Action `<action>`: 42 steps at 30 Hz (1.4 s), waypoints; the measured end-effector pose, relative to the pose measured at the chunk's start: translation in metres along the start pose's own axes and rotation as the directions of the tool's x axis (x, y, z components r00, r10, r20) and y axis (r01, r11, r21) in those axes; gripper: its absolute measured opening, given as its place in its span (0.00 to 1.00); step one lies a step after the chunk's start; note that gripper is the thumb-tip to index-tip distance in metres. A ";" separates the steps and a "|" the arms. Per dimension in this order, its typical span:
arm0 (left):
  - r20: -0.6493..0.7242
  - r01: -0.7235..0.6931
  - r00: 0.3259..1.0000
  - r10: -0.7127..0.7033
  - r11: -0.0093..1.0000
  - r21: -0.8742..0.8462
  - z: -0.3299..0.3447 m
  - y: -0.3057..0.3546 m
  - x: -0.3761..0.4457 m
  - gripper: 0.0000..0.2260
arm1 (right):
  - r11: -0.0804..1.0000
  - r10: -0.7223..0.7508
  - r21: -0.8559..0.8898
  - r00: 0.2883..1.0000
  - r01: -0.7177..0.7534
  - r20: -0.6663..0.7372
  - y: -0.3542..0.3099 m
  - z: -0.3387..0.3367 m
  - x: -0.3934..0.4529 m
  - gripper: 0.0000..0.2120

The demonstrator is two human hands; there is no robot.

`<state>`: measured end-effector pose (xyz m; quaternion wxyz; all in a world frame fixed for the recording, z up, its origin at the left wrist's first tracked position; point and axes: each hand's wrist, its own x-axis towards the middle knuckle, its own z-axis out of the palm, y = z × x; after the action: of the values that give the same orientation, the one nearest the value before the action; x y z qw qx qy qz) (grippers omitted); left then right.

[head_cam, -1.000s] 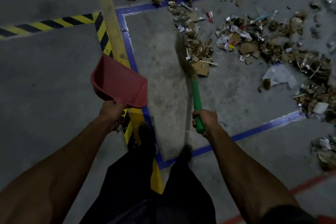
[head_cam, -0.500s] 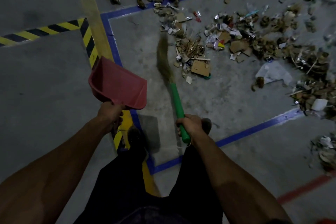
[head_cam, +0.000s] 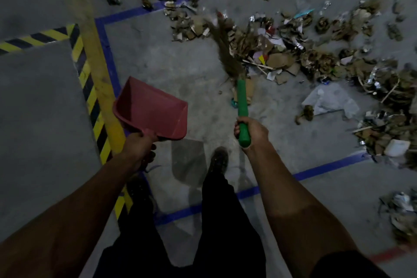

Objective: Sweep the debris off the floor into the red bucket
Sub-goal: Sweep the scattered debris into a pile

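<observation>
Gripping the red plastic scoop (head_cam: pixel 150 110) by its short handle, your left hand (head_cam: pixel 138 149) is holding it off the floor, its wide flat mouth pointing away from you and its smooth tapered walls catching a dull light. Its grey shadow (head_cam: pixel 188 162) is falling on the bare concrete floor (head_cam: pixel 171 67) just nearer you. Your right hand (head_cam: pixel 251 130) is wrapping closed around the glossy green handle (head_cam: pixel 242 106) of the broom (head_cam: pixel 225 52), fingers curled fully round the lower end. The handle is running away from you and slightly left, and the soft brown bristle head is fanning out, blurred, with its tip lying against the near-left edge of the debris (head_cam: pixel 293 52).

That debris is spreading in a ragged band from far centre across to the right: torn brown cardboard flaps, crumpled paper balls, thin wooden sticks, shiny foil scraps and a few white and yellow bits. A creased pale sheet (head_cam: pixel 329 100) is lying flat just nearer than the main heap, and another clump (head_cam: pixel 401 214) is sitting well apart at the near right.

Blue tape (head_cam: pixel 108 52) is marking a rectangle on the matte floor, with a yellow stripe (head_cam: pixel 99 79) and black-and-yellow hazard tape (head_cam: pixel 86 74) running beside it on the left. Your dark shoe (head_cam: pixel 217 160) is standing inside the rectangle.
</observation>
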<state>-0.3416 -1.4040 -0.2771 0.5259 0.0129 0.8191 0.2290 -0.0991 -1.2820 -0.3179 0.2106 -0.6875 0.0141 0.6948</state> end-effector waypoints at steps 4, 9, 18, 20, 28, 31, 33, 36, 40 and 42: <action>0.008 -0.007 1.000 0.006 1.000 0.029 0.041 0.024 -0.006 0.07 | 0.991 -0.050 0.121 0.998 0.055 -0.046 -0.057 -0.024 0.015 0.03; 0.009 -0.020 1.000 0.019 0.996 0.082 0.077 0.040 0.000 0.09 | 0.968 -0.078 0.230 0.994 0.095 -0.080 -0.106 -0.049 0.035 0.04; 0.073 -0.070 0.995 0.064 0.993 0.091 0.108 0.054 0.004 0.07 | 0.883 -0.173 0.409 0.971 0.228 -0.168 -0.147 -0.098 0.045 0.11; 0.079 -0.085 0.994 0.077 0.991 0.099 0.109 0.053 0.003 0.07 | 0.882 -0.187 0.400 0.965 0.248 -0.185 -0.135 -0.095 0.028 0.12; 0.095 -0.077 0.993 0.066 0.990 0.116 0.091 0.047 -0.015 0.06 | 0.979 -0.155 0.125 0.985 0.164 -0.077 -0.021 -0.064 -0.058 0.07; 0.098 -0.077 0.993 0.065 0.989 0.125 0.083 0.043 -0.021 0.06 | 0.990 -0.136 0.027 0.990 0.137 -0.021 0.009 -0.061 -0.071 0.06; 0.096 -0.081 0.993 0.070 0.990 0.119 0.078 0.040 -0.023 0.05 | 0.994 -0.110 -0.029 0.993 0.109 -0.038 0.011 -0.068 -0.068 0.07; 0.103 -0.091 0.992 0.079 0.990 0.110 0.070 0.033 -0.024 0.05 | 0.997 -0.079 -0.031 0.988 0.076 -0.129 -0.010 -0.089 -0.051 0.04; 0.115 -0.114 0.988 0.101 0.987 0.113 0.061 0.024 -0.024 0.07 | 0.995 -0.067 0.057 0.969 0.083 -0.237 -0.044 -0.121 -0.028 0.08; 0.119 -0.123 0.987 0.110 0.986 0.111 0.055 0.019 -0.026 0.07 | 0.993 -0.103 0.036 0.964 0.115 -0.243 -0.047 -0.126 -0.025 0.08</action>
<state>-0.2861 -1.3739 -0.2667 0.5551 0.1048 0.7981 0.2097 0.0340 -1.2848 -0.2875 0.2625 -0.7610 0.0191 0.5929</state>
